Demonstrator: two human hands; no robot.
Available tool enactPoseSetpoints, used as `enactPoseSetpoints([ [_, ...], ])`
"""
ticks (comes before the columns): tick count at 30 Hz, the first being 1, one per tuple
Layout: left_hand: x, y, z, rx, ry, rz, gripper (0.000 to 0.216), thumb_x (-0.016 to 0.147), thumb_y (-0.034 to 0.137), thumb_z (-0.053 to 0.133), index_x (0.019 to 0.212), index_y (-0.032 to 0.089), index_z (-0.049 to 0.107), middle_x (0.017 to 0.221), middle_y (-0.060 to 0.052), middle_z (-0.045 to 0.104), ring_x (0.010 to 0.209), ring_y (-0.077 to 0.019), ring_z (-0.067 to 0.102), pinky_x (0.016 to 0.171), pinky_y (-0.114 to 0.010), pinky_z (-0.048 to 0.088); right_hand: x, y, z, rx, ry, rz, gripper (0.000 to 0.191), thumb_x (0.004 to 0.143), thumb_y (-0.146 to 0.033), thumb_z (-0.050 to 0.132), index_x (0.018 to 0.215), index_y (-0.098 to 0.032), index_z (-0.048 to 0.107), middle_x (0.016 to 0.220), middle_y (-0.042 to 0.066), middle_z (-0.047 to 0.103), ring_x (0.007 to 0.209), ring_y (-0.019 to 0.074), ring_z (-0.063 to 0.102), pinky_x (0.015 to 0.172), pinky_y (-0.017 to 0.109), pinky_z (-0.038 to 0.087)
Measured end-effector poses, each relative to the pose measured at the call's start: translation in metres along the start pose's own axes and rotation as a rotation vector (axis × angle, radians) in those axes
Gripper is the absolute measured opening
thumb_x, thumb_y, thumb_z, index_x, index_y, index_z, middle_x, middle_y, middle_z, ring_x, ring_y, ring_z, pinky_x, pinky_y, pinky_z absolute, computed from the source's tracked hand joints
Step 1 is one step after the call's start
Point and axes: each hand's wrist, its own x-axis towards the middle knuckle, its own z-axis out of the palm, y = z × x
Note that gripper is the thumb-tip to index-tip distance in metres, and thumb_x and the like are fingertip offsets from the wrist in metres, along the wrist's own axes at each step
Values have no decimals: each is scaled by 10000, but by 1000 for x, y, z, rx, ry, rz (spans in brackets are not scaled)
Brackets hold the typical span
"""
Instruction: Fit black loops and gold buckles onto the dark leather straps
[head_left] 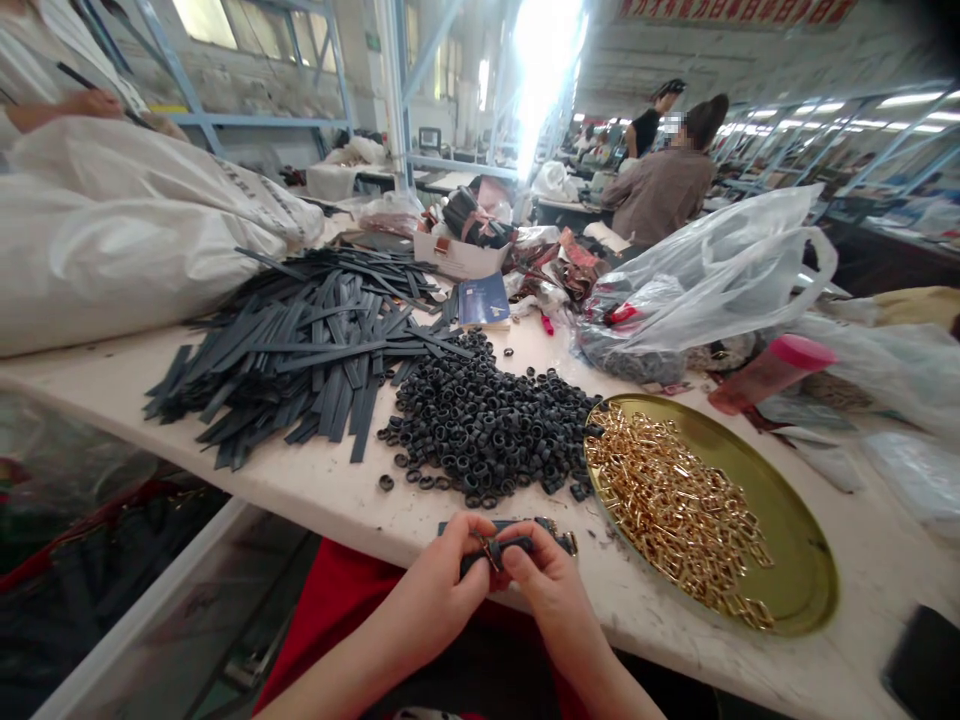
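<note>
At the near edge of a pale worktable (pixel 341 490), a person's left hand (pixel 448 572) and right hand (pixel 541 572) meet over a dark strap (pixel 519 546) fitted with a gold-toned buckle. Both grips are narrow: the left thumb and fingers pinch the strap at the buckle, while the right thumb and fingers press on the dark length beside it. The strap sits between the two hands, just above the red cloth (pixel 322 600) across the lap. Part of another dark strip shows behind the fingers, with gold metal near the right hand; how many pieces lie there is hidden.

Directly beyond the hands spreads a heap of small black loops (pixel 491 425), a few strays lying apart at its near side. To its left, flat dark strips (pixel 322 340) lie crisscrossed beside a bulky white sack (pixel 112 250). To its right, touching the loops, a round tray (pixel 806 570) holds loose gold buckles (pixel 675 500). A blue booklet (pixel 484 300) lies behind the loops, and a pink-lidded cup (pixel 750 385) leans beyond the tray, near a clear bag (pixel 720 270). Other people appear in the background.
</note>
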Motion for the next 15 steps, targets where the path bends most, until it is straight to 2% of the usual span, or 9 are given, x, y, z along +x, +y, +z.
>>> enactPoseSetpoints([
  [3,2,-2,-3,-48,0,-45,142,814,163,409,954,187,404,718,41,593,636,-109,536,618,-219,392,-1,-3,1,167,-53,57,440,785,-583,453,745,-164,584,644,-5,578,575,99,512,599,248,424],
  [6,5,-3,-6,-4,29,-97,164,811,239,473,949,190,398,727,35,606,637,-118,544,603,-222,382,3,-5,0,191,-76,190,257,755,-439,601,776,-187,554,650,-42,544,562,68,469,573,203,390],
  [10,10,-6,-10,230,66,-169,204,785,333,530,904,185,457,702,23,595,652,-148,543,601,-246,368,7,0,-3,220,-235,298,315,731,-429,633,876,-164,545,640,-30,526,570,71,454,552,189,349],
  [13,12,-9,-12,341,78,-178,167,756,327,554,812,176,510,701,18,579,668,-150,524,599,-247,356,8,4,-5,291,-271,330,313,690,-412,673,754,-160,499,611,-42,473,544,63,412,542,185,321],
  [15,12,-10,-11,254,57,-173,156,753,307,554,820,168,532,718,15,586,677,-141,523,608,-240,363,9,4,-6,253,-212,280,338,672,-412,684,691,-175,445,597,-51,437,542,66,387,536,189,312],
])
